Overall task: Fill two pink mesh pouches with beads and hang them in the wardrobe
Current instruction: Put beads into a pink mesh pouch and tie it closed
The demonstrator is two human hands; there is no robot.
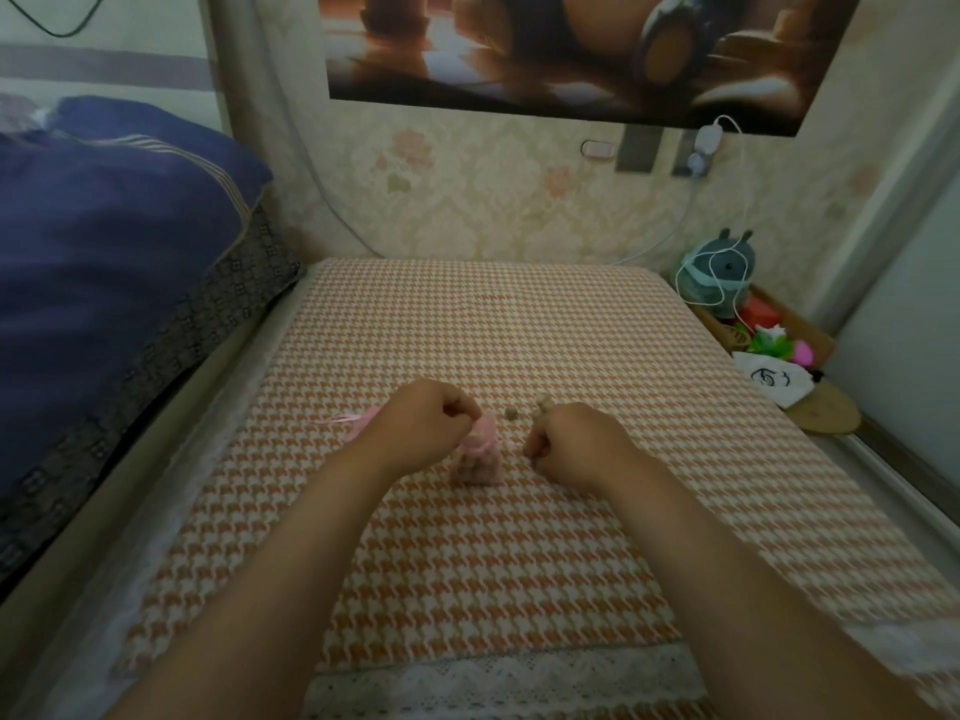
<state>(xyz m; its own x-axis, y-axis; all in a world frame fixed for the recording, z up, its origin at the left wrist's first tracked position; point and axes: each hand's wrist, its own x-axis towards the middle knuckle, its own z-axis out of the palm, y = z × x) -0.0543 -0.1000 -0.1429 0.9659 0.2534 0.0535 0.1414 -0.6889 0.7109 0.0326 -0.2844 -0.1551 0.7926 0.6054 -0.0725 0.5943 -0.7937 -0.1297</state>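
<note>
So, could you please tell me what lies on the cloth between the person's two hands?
In the head view, the filled pink mesh pouch stands between the left hand and the right hand; a loose bead lies just beyond it on the houndstooth cloth.

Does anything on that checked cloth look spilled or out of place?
Slightly. Two loose beads, one and another, lie on the cloth beyond the filled pink pouch, outside it. A second pink pouch lies flat behind the left hand.
</note>
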